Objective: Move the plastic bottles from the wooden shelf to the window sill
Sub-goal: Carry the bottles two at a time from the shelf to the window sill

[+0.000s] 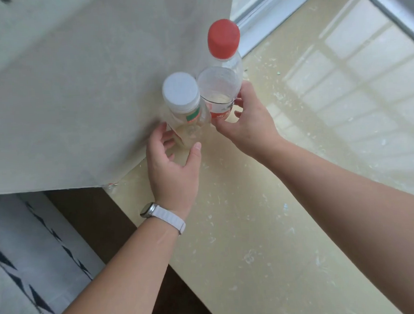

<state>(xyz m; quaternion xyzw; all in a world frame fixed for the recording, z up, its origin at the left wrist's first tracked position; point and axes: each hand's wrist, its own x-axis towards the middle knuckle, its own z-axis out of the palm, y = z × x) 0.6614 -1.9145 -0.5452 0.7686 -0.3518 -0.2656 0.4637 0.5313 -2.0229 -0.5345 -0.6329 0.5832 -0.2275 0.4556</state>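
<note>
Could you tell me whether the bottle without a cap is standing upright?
Upright: the uncapped bottle stands on the sill, mouth up, right hand around it.

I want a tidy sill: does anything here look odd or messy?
The window sill is speckled with pale flecks and chips. One clear bottle has no cap, unlike the white-capped bottle and red-capped bottle. Nothing looks spilled.

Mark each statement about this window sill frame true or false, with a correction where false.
1. The tall bottle has a red cap. True.
2. The left hand wears a watch at the wrist. True.
3. Only one bottle stands on the window sill. False: a white-capped bottle stands there too, plus a clear uncapped container.
4. The right hand hangs far from the bottles. False: its fingers touch the uncapped container's label.
</note>
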